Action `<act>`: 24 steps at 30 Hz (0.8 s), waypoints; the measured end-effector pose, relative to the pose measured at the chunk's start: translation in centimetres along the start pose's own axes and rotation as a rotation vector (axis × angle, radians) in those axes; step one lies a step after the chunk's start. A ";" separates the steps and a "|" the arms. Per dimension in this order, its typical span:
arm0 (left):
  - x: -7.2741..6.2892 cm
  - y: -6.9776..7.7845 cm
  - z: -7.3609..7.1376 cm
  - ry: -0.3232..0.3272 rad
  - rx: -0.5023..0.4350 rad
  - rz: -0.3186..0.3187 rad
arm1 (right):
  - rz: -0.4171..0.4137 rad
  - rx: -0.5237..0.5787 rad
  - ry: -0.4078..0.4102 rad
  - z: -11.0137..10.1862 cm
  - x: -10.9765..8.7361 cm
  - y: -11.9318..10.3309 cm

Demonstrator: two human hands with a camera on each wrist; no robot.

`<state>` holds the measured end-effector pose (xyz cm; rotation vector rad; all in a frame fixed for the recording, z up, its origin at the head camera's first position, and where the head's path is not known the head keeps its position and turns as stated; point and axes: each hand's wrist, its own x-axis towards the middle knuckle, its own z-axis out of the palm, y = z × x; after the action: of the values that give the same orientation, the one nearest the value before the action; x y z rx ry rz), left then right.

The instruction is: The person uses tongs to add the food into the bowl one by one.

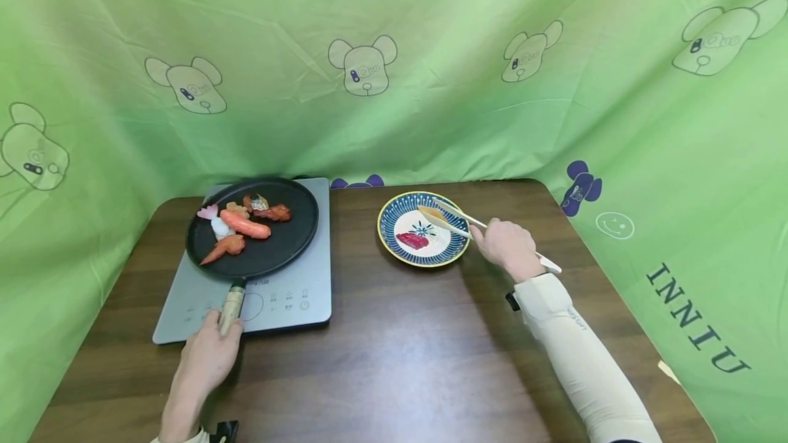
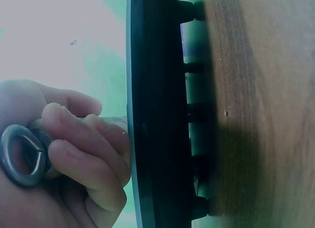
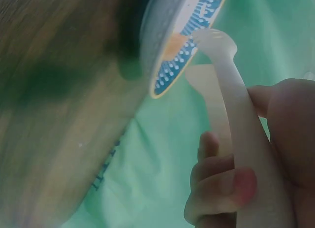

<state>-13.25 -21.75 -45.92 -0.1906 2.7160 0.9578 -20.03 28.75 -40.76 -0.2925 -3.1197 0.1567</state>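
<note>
My left hand [image 1: 208,357] grips the handle [image 1: 231,307] of a flat black frying pan [image 1: 289,245]; the left wrist view shows fingers curled round it and a metal ring [image 2: 9,161] at its end. In the pan lie a sausage [image 1: 246,225], a chicken wing [image 1: 229,247] and several other food pieces. My right hand [image 1: 507,248] holds white tongs [image 1: 457,229], their tips over a blue-patterned plate [image 1: 391,250]. An orange-tan food piece [image 1: 429,211] is right at the tong tips. A dark red meat slice [image 1: 412,241] lies on the plate.
The pan sits on a grey induction cooker [image 1: 317,292] at the left of a brown wooden table [image 1: 394,361]. Green cloth [image 1: 431,122] printed with bear heads hangs behind the table and along both sides.
</note>
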 end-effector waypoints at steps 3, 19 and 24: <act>-0.1 0.0 0.0 0.002 -0.004 0.002 | 0.008 -0.014 -0.002 0.4 0.4 0.2; 0.0 0.0 -0.2 0.016 0.000 0.025 | -0.029 -0.172 -0.121 0.1 2.8 -0.4; -0.1 0.1 -0.1 0.014 0.000 0.015 | -0.073 -0.234 -0.122 -0.1 2.5 -1.7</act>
<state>-13.20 -21.74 -45.80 -0.1781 2.7342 0.9646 -22.84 27.58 -40.52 -0.1753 -3.2657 -0.1994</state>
